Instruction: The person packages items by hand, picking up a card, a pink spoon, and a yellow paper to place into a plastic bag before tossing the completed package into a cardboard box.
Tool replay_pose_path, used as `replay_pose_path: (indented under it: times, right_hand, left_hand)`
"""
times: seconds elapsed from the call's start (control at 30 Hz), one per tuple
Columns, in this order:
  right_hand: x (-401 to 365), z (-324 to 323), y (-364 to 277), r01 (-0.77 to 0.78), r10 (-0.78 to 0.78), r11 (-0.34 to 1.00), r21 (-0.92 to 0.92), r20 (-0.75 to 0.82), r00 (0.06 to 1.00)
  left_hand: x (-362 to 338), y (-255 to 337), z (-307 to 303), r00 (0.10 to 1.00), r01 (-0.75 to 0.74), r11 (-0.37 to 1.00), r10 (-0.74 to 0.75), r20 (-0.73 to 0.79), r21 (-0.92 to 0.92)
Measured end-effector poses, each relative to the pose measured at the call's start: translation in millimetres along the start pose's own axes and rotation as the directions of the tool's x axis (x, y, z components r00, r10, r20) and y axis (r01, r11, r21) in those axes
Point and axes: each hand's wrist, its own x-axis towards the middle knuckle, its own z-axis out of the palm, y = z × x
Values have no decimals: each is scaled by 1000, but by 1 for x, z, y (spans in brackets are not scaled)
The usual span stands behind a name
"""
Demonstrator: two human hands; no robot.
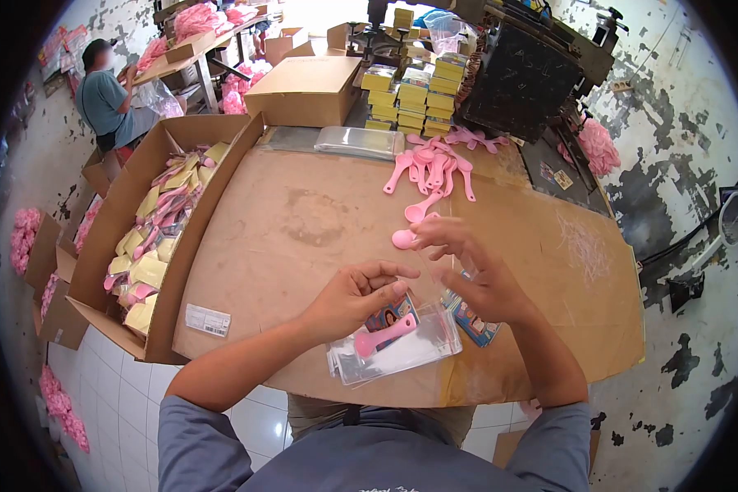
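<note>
My left hand (362, 299) is over the front of the table with its thumb and index finger apart and the other fingers curled. Just below it a printed card (395, 312) and a pink measuring spoon (387, 334) lie on a stack of clear plastic bags (418, 354). My right hand (479, 275) is raised with spread fingers, its fingertips right at another pink spoon (402, 239), whose handle they cover. More printed cards (477, 326) lie partly under the right hand. Farther back is a single pink spoon (419, 211), near a pile of pink spoons (434, 160).
At left stands a long open carton (213, 197) filled with bagged spoons and yellow cards. A closed box (303, 86), stacked yellow card bundles (414, 98), clear bags (359, 142) and a dark machine (520, 74) line the back. A person (110, 102) sits at another table.
</note>
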Motion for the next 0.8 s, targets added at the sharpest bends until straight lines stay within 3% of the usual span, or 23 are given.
replay_pose_path:
  times: [0.07, 0.1, 0.17, 0.2, 0.27, 0.3, 0.47, 0.67, 0.8]
  right_hand:
    - [5, -2, -9, 110, -93, 982, -152, 117, 989]
    - [7, -4, -12, 190, -141, 949, -251, 202, 969]
    - [13, -9, -30, 257, -215, 916, -308, 164, 963]
    - [15, -11, -41, 289, -253, 896, -338, 147, 956]
    - [19, -11, -68, 327, -254, 709, -625, 206, 945]
    - [20, -10, -74, 338, -248, 581, -741, 234, 940]
    - [17, -8, -61, 198, -168, 725, -660, 110, 980]
    - [15, 1, -58, 149, -141, 813, -562, 58, 988]
    - [16, 4, -55, 94, -116, 823, -560, -5, 993]
  left_hand:
    - [-1, -3, -4, 998, 27, 1000, -27, 49, -5]
    - [-2, -2, -2, 998, -43, 999, 44, 46, -18]
    - [-3, 4, 5, 982, -183, 982, 184, 40, -43]
    - [-2, 5, 5, 958, -284, 953, 285, 4, 101]
    - [-2, 6, 7, 873, -440, 812, 487, -28, 384]
    - [-3, 8, 6, 870, -453, 795, 493, 6, 404]
    - [-10, 15, 15, 848, -481, 707, 526, 68, 519]
    - [-8, 17, 17, 886, -397, 808, 461, -48, 435]
    - [-6, 15, 17, 909, -381, 899, 407, -88, 218]
